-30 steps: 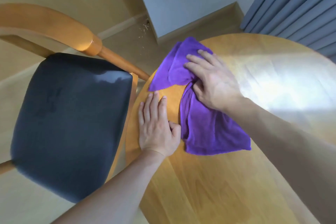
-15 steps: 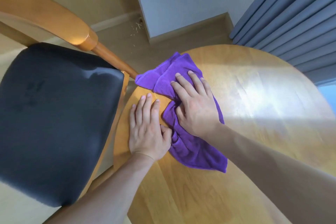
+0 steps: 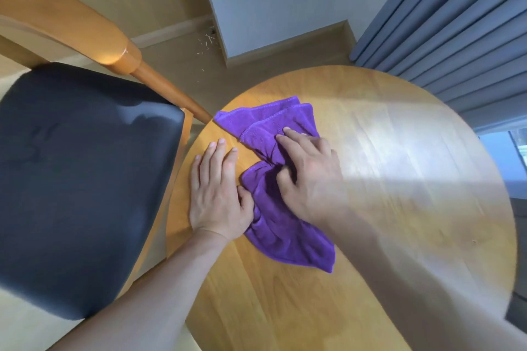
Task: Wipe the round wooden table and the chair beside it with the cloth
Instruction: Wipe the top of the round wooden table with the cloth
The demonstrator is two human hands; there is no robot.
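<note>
From the head view, the person's right hand (image 3: 309,177) lies palm-down on a crumpled purple microfibre cloth (image 3: 281,191), its fingers (image 3: 296,139) fairly straight and spread, pressing the fabric onto the round, honey-coloured wooden table (image 3: 385,179) (the hand and forearm are blurred, so the finer set of the fingertips is hard to read). The thumb tucks toward a bunched waist in the cloth, where the fabric gathers just below the knuckles; beyond the fingertips the cloth fans out in stitched folds toward the table's far-left edge, and behind the wrist it trails back in a broad flap toward the person. The left hand (image 3: 218,194) rests flat on bare wood just beside the cloth, fingers straight and close together, holding nothing; its thumb touches the cloth's near edge. Past the left hand's little-finger side stands the wooden chair with a dark padded seat (image 3: 77,179), its seat edge drawn close against the table rim and its curved wooden backrest (image 3: 71,23) rising further off. Beyond the right hand's fingertips, past the table, hang pleated grey-blue curtains (image 3: 445,23).
</note>
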